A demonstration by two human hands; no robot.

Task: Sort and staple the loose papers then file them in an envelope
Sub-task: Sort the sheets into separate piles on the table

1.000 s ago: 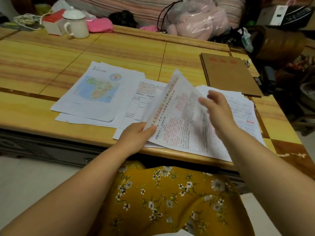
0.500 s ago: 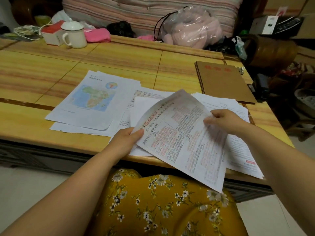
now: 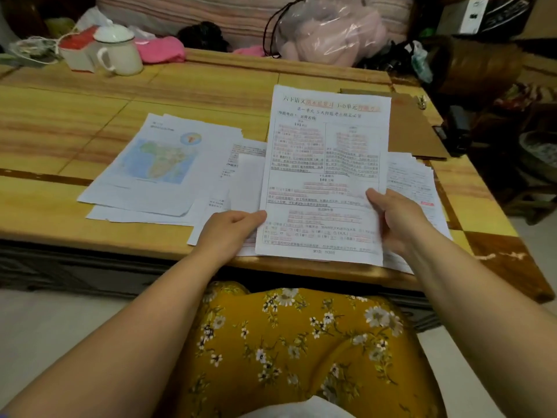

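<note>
Two hands are closed on one printed sheet (image 3: 325,164): its lower left edge is pinched by the left hand (image 3: 229,229), its lower right edge by the right hand (image 3: 394,215). It is held over loose papers (image 3: 168,176) on the surface (image 3: 75,116), with the brown envelope (image 3: 419,131) lying flat behind.

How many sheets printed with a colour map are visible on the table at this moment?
1. The map sheet lies on top of the left pile, left of the text sheet gripped by the left hand and right hand. Sheets underneath are covered, so more maps may be hidden.
</note>
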